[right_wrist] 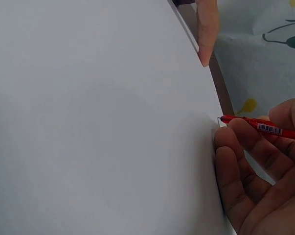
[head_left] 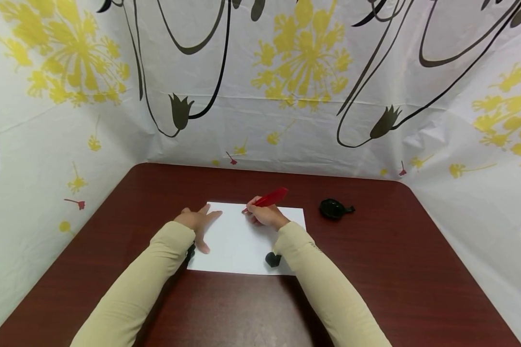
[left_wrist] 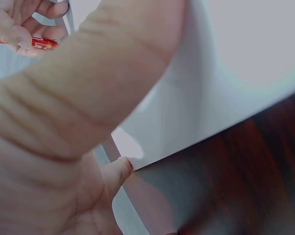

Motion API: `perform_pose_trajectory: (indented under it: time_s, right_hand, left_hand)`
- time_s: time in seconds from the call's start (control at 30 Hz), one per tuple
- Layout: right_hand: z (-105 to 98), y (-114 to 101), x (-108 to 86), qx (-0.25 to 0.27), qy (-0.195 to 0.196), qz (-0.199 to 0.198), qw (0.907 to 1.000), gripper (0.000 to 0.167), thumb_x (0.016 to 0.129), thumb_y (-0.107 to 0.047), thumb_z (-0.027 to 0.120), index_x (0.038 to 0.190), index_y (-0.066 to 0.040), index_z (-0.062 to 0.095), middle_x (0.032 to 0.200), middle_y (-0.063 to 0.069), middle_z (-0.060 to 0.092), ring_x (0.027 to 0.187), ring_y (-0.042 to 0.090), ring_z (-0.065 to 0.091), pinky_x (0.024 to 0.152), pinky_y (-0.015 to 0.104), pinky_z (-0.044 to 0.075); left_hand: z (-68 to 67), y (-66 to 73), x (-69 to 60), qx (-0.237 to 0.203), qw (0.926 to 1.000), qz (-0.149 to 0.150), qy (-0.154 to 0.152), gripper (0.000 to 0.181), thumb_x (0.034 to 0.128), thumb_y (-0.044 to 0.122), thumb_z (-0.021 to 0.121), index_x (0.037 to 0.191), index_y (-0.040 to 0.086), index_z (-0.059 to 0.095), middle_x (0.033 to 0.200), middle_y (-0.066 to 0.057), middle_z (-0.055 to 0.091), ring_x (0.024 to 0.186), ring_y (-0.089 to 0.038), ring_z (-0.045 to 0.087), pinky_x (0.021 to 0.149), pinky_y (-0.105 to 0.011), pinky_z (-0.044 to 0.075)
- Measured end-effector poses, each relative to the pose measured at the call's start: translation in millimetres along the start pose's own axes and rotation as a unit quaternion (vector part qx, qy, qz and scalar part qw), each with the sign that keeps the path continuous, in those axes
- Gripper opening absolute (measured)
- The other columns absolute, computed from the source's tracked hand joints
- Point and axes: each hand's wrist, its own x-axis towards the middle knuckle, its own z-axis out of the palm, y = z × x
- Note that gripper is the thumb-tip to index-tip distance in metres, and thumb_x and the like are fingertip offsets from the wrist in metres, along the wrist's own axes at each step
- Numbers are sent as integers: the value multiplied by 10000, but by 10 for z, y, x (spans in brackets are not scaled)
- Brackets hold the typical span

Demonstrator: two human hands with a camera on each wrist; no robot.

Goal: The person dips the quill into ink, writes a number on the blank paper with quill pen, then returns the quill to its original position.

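Note:
A white sheet of paper lies on the table in front of me. My left hand rests on its left edge, fingers and thumb spread out. Near the top middle of the sheet, my right hand pinches a red pen with a feather-shaped top, its tip at the paper. The right wrist view shows a barcode label on the red pen, thumb and fingertips around it, and the other fingers curled near the paper. In the left wrist view, the left thumb and palm cover much of the sheet.
A dark, glossy, rounded object with a short stem sits right of the paper. The brown table reaches back to a white patterned curtain. A small black object shows by my right wrist.

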Motion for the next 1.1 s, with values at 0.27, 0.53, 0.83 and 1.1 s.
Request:
perform_pose_trajectory:
  time_s: [0.27, 0.53, 0.83, 1.1]
  right_hand:
    - [-1, -12, -22, 62, -34, 26, 10000, 164, 983, -214, 555, 1041, -72, 615, 974, 62, 707, 673, 190, 634, 576, 294, 522]
    - [-7, -16, -55, -53, -188, 12, 9998, 191, 986, -240, 553, 1068, -78, 614, 970, 71, 693, 697, 207, 641, 598, 315, 538]
    - [0, -9, -52, -69, -251, -56, 9996, 149, 981, -235, 558, 1026, -104, 612, 945, 52, 699, 700, 206, 636, 593, 319, 535]
    - [-6, 12, -66, -74, -439, 27, 9990, 148, 983, -239, 558, 1014, -105, 612, 974, 39, 712, 729, 220, 642, 610, 326, 539]
  left_hand:
    - [1, 3, 29, 214, 9997, -62, -111, 1221, 575, 437, 922, 1553, 332, 199, 1624, -107, 26, 1245, -457, 267, 917, -584, 416]
    - [-15, 12, 29, 207, 9997, -88, -111, 1213, 579, 441, 920, 1552, 321, 207, 1622, -112, 36, 1280, -483, 241, 931, -611, 397]
    - [-27, 14, 22, 147, 9999, -79, -43, 1212, 573, 428, 925, 1551, 307, 219, 1621, -120, 42, 1242, -451, 271, 895, -582, 433]
    - [19, 17, -13, 109, 9998, -10, 151, 1187, 587, 390, 931, 1548, 291, 242, 1615, -133, 80, 1260, -471, 273, 863, -573, 460]
